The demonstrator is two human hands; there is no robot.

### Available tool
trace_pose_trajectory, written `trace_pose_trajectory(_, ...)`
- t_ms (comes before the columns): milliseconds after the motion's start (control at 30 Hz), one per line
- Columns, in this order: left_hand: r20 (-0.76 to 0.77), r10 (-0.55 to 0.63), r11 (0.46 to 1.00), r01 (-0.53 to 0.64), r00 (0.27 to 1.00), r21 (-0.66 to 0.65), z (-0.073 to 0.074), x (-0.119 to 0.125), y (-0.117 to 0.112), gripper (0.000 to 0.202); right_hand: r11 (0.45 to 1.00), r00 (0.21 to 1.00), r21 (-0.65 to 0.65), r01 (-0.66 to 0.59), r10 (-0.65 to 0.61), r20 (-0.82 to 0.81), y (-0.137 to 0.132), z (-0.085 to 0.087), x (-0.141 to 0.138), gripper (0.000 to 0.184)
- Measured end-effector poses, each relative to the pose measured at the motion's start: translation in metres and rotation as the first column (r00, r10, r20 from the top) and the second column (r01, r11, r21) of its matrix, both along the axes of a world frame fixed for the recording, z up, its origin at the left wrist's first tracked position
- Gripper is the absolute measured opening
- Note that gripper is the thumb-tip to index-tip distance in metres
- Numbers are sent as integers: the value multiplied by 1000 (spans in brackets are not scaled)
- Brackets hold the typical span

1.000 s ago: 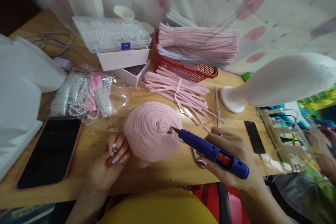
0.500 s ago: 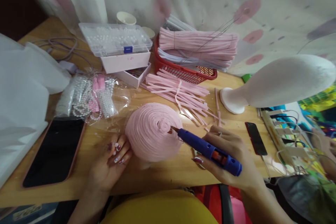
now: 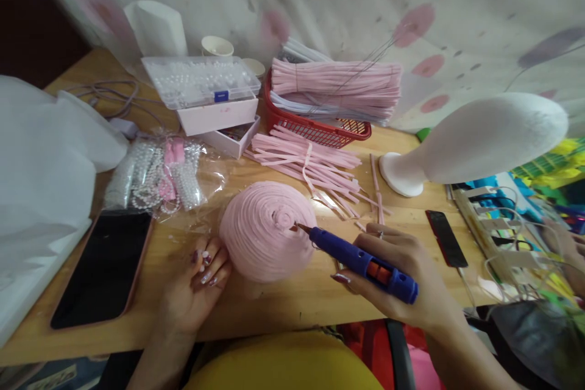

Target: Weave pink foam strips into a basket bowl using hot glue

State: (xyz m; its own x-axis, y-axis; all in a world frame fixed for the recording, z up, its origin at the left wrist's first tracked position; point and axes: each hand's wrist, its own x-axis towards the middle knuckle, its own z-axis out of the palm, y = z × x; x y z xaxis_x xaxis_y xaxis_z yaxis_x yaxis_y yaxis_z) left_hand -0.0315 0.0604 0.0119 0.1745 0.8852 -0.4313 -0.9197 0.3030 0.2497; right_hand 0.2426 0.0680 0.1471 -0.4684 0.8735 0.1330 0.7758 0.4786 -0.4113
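Observation:
My right hand is wrapped round a blue glue gun. The gun's tip points left, at or very near the top of a pink coiled dome, beside the small rolled swirl at its centre. I cannot tell whether the tip touches it. My left hand rests palm up by the dome's lower left side, with fingers curled and thumb and fingertips together. Small white spots show at those fingertips, but whether they are a held bead or nail decoration is unclear.
Pink strips lie tied behind the dome, before a red basket of pink bundles. Bagged pearl strings, a large phone and a bead box are leftward. A white head form, small phone and another person's hand are rightward.
The view has tilted and shifted slightly, so the things at the back sit lower. Both hands, the glue gun and the dome keep nearly the same positions relative to each other.

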Motion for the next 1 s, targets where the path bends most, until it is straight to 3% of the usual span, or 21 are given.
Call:
trace_pose_trajectory(367,-83,65,990,-74,994,-119,-2,0,1,48,993,999,-118,24,-29,-42,-2,8,-2,42)
trace_pose_trajectory(500,-179,108,982,-134,978,-136,-5,2,0,42,980,978,-195,42,-81,-193,-3,7,3,50)
trace_pose_trajectory(633,-348,140,974,-192,927,-120,-13,3,-2,34,959,895,-229,168,-246,-372,-11,-5,11,58)
trace_pose_trajectory(733,-475,140,978,-197,869,-71,-20,-4,0,40,880,783,-348,322,-454,-424,-22,-26,21,62)
trace_pose_trajectory(800,-659,71,991,-129,748,-41,-24,-14,5,45,797,662,-412,442,-600,-450,-28,-46,30,62)
trace_pose_trajectory(900,-885,34,999,5,464,41,-27,-32,19,44,696,501,-462,549,-717,-485,-30,-76,45,63)
trace_pose_trajectory(1000,-981,81,986,129,179,105,-28,-45,35,34,681,381,-497,537,-722,-578,-25,-96,54,62)
